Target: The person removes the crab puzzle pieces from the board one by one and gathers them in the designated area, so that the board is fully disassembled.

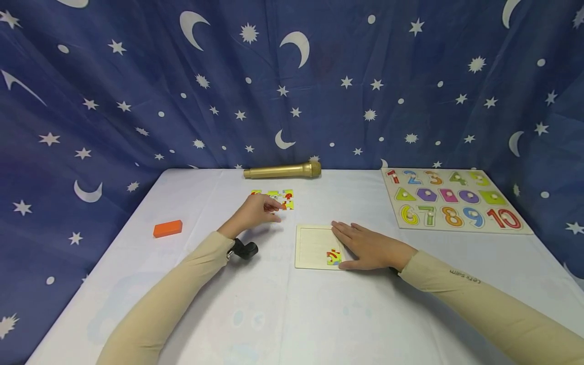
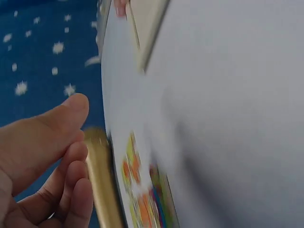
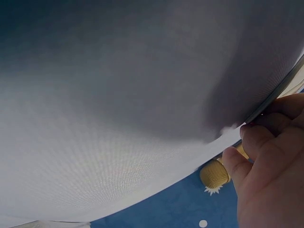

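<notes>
My left hand hovers just in front of a group of colourful jigsaw pieces, overlapping some of them in the head view. Its fingers are loosely bent with the thumb apart, and nothing shows between them in the left wrist view. A pale wooden puzzle tray lies in the middle of the table. One yellow and red jigsaw piece sits in its near right corner. Along the tray's right edge rests my right hand, fingers extended and thumb near that corner; it covers part of the rim.
Behind the pieces lies a gold microphone, at the table's back edge. A peg board of numbers and shapes lies at the back right. An orange block is on the left. A starry blue cloth hangs behind the table.
</notes>
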{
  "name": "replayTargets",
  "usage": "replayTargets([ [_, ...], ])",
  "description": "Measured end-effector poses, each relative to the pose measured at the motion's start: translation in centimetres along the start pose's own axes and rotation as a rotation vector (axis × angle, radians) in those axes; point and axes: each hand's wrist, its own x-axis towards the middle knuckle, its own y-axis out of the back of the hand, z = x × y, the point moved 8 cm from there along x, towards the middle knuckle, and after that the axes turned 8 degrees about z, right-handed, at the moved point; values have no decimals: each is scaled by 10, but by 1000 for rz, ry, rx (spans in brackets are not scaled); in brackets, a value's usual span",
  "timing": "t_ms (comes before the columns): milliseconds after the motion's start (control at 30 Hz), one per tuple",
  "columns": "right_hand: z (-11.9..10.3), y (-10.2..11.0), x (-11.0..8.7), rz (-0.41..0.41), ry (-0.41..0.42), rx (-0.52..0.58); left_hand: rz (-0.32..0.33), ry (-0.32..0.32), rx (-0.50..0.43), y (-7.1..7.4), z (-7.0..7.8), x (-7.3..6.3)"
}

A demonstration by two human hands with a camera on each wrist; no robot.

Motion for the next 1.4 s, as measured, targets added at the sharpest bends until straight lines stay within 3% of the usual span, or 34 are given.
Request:
replayTargets([
  [233,1,-1,0,-21,-23,12,-152,-98,-12,-46,47,-8],
  [400,2,-2,1,-31,-32,14,-242,-184,-11,-78,67,-15],
  [533,2,-1,0,-22,-19,24,-292,-235,-1,-93,80,-20],
  [800,-1,4,-3,-4,11,33,-311,-242,-10,-104,89,-19],
  [1167,-4,6,-2,-5,-3,50,-276,-140,-65,-108,84,-19],
  [1400,-5,8,-3,1,-1,45,-252,-129,-72,-107,87,-22],
])
